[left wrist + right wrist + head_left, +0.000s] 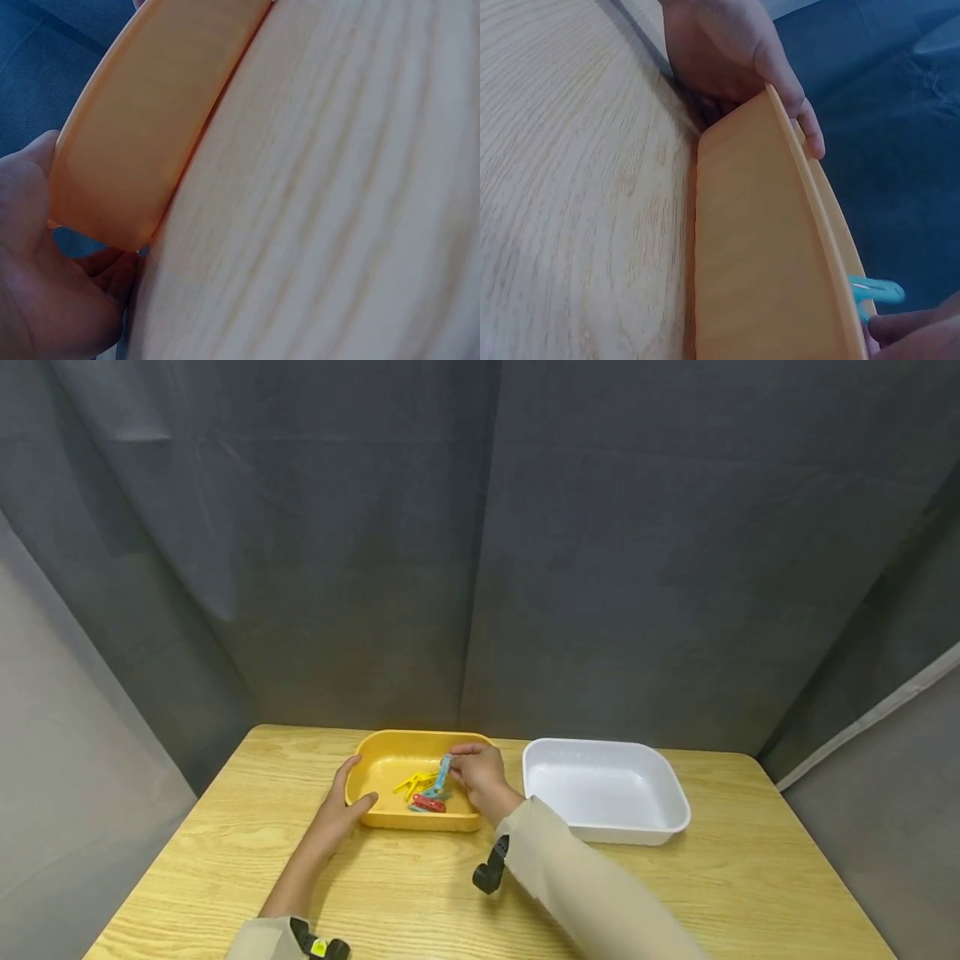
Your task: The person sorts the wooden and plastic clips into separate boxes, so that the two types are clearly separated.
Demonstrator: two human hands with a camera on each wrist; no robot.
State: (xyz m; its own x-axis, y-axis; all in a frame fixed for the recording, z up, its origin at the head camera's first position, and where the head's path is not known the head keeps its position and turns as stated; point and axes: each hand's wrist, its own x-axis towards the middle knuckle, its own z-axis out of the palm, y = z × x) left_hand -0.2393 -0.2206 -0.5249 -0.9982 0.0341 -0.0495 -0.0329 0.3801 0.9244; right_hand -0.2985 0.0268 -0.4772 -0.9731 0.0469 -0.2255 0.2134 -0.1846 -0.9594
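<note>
Right hand: my right hand point(480, 774) pinches the blue clothespin point(442, 776) between thumb and fingertips, lifting it upright over the yellow tub point(390, 817).
Left hand: my left hand point(341, 806) wraps the tub's left corner, thumb on the near wall, fingers over the rim.
Blue clothespin: inside the tub, above the others.
Other pegs: a yellow clothespin point(413, 782) and a red clothespin point(429, 804) lie on the tub floor.
Right of tub: a white tub point(604, 828), just beside it on the wooden table point(735, 877).

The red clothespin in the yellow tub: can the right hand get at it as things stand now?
Probably yes. The right hand is already over the yellow tub, pinching a blue clothespin; the red clothespin lies uncovered just below. That hand is occupied, though. The left hand only holds the tub's outer rim.
</note>
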